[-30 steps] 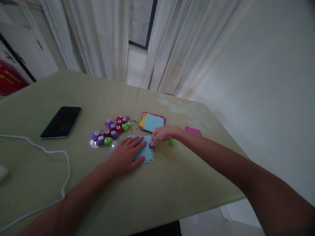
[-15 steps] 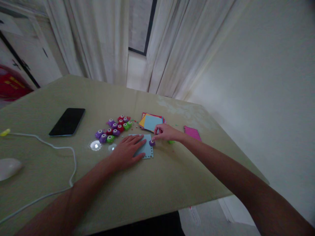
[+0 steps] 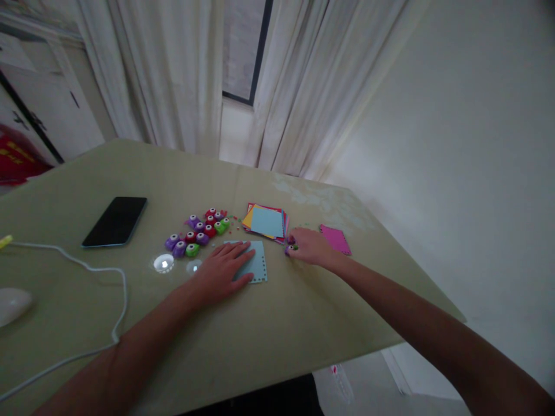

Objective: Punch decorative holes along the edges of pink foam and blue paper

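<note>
My left hand [image 3: 224,268] lies flat with its fingers spread on a light blue sheet of paper [image 3: 259,263], which has small holes punched along its right and lower edges. To the right of that sheet, my right hand [image 3: 310,247] is closed around a small purple paper punch [image 3: 288,251] with an eye on top, just above or on the table. A bit of a green punch shows beside its fingers, mostly hidden. Left of the blue sheet sits a group of purple, red and green paper punches [image 3: 191,237].
A stack of coloured paper [image 3: 267,221] lies behind the blue sheet. A pink sheet with punched edges [image 3: 336,238] is at the right. Farther left are a black tablet [image 3: 115,222], a white cable [image 3: 124,289], a white mouse [image 3: 14,306] and a clear round disc [image 3: 163,264].
My right hand has drawn the purple punch off the blue sheet's right edge and moved it right, to where the green punch lies. My left hand has stayed flat on the sheet.
</note>
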Demonstrator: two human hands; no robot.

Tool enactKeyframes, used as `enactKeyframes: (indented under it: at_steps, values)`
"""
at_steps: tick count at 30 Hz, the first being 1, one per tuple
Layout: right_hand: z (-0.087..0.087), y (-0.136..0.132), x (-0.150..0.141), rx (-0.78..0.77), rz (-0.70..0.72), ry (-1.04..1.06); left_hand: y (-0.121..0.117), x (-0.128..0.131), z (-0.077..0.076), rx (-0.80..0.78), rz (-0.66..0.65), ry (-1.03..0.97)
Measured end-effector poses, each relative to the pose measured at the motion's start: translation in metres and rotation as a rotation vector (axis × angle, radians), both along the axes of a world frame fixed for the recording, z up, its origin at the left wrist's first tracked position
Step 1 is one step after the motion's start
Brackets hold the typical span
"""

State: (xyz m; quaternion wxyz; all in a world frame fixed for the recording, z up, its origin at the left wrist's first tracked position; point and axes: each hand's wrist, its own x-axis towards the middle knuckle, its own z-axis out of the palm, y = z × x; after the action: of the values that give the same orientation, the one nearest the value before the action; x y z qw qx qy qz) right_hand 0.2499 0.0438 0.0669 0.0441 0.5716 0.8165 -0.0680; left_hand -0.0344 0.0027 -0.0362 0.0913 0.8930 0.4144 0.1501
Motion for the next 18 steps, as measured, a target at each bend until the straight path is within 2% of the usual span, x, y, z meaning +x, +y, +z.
enactKeyframes:
  at_steps: [4,6,10,14,18]
  values:
    - [-0.002,0.002,-0.025,0.06,0.038,0.014,-0.001,0.001,-0.002,0.017,0.006,-0.008]
    - [-0.009,0.008,-0.049,0.065,0.095,0.062,-0.001,0.001,-0.003,0.033,0.004,-0.016]
    - [-0.028,0.029,-0.104,0.088,0.235,0.305,-0.002,0.001,-0.003,0.058,0.002,-0.035]
    - [-0.043,0.047,-0.149,0.112,0.226,0.348,-0.001,0.001,-0.003,0.074,-0.017,-0.037]
    - [-0.053,0.054,-0.167,0.129,0.2,0.293,-0.001,0.001,-0.006,0.094,-0.022,-0.059]
